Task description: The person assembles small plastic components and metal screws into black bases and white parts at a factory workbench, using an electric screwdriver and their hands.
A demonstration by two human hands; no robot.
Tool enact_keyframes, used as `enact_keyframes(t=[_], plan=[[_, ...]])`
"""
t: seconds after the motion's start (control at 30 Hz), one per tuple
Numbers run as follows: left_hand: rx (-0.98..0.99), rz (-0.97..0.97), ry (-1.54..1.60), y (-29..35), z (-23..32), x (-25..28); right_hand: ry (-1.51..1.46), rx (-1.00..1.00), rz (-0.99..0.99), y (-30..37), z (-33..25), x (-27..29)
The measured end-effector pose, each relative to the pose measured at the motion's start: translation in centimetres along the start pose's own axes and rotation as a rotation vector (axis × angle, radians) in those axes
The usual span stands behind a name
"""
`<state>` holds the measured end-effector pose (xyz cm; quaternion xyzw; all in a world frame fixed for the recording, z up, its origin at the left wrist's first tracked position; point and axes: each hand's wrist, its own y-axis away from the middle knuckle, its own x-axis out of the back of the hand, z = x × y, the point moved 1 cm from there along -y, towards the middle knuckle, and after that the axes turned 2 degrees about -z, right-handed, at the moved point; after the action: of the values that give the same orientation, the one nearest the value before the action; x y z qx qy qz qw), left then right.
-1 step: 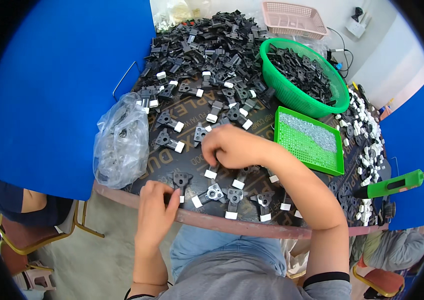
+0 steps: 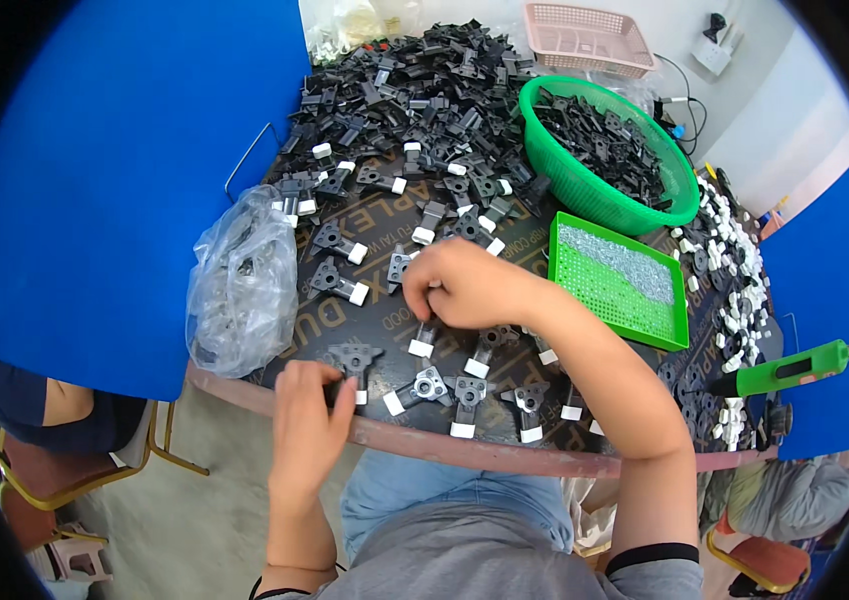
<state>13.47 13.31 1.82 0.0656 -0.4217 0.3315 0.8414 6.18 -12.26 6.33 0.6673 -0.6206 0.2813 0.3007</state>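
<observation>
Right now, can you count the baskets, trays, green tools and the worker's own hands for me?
Baskets: 2 (green basket, pink basket)
Trays: 1 (green tray)
Green tools: 1 (green tool)
Worker's hands: 2 (left hand, right hand)
Total: 6

Partitions: the worktop is flanked by a blue left panel (image 2: 135,160) and a blue right panel (image 2: 830,255).
Wall: a white wall (image 2: 770,65) is brightly lit.
Worktop (image 2: 337,330): a dark, printed surface is bordered by a pinkish-brown edge.
Floor (image 2: 185,500): plain grey is shown.
Seating: a brown-seated left chair (image 2: 65,467) is framed in gold-coloured metal; a similar right chair (image 2: 775,562) is partly hidden.
</observation>
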Motion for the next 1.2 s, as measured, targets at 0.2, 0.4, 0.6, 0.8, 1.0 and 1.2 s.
enact_keyframes(t=[0.2,0.4,0.6,0.8,1.0,1.2], plan=[[-0.093,0.13,-0.162,-3.7,1.1,0.1,0.331,-0.022,0.234,-2.2,0.6,-1.3],[-0.12,0.075,-0.315,-7.7,-0.1,-2.1,0.332,0.003,0.34,-1.2,0.5,-0.7],[-0.243,0.024,-0.123,-3.5,3.1,0.8,0.082,-0.126,0.75,12.7,-6.6,2.9],[-0.239,-0.176,0.029,-0.1,4.9,-2.6,-0.097,-0.603,0.768,27.8,-8.4,-1.4],[0.113,-0.147,0.163,0.5,5.9,-4.3,0.062,-0.918,0.779,31.5,-5.4,-6.4],[-0.561,-0.017,-0.098,1.9,11.0,-6.4,0.282,-0.903,0.945,31.0,-2.3,-8.2]])
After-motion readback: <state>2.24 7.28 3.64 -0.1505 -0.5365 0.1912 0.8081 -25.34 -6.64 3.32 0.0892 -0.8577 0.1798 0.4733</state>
